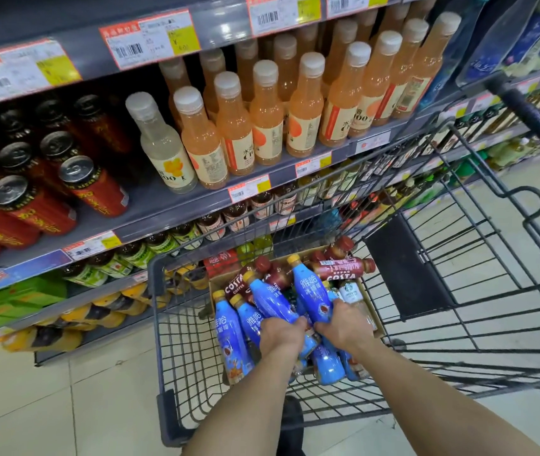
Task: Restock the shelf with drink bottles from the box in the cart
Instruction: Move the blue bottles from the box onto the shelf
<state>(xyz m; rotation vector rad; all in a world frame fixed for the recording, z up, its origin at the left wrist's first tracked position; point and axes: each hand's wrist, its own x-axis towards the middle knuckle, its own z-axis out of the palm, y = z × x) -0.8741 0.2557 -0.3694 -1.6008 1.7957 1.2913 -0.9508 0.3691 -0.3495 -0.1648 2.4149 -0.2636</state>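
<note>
A cardboard box (375,319) sits inside the wire cart (176,340) and holds several drink bottles: blue ones with yellow caps, dark red Costa coffee bottles (344,269) and a pale Starbucks bottle (351,292). My left hand (280,335) grips the base of one blue bottle (270,299), tilted up out of the box. My right hand (344,324) grips a second blue bottle (311,291) beside it, also raised. More blue bottles (229,337) lie under and left of my hands. The shelf (170,205) stands to the left.
The shelf holds red cans (94,187), a clear bottle (163,146) and rows of orange juice bottles (305,106); lower shelves carry dark tea bottles and yellow packs. The cart handle (535,116) rises at right. Tiled floor lies below and to the right.
</note>
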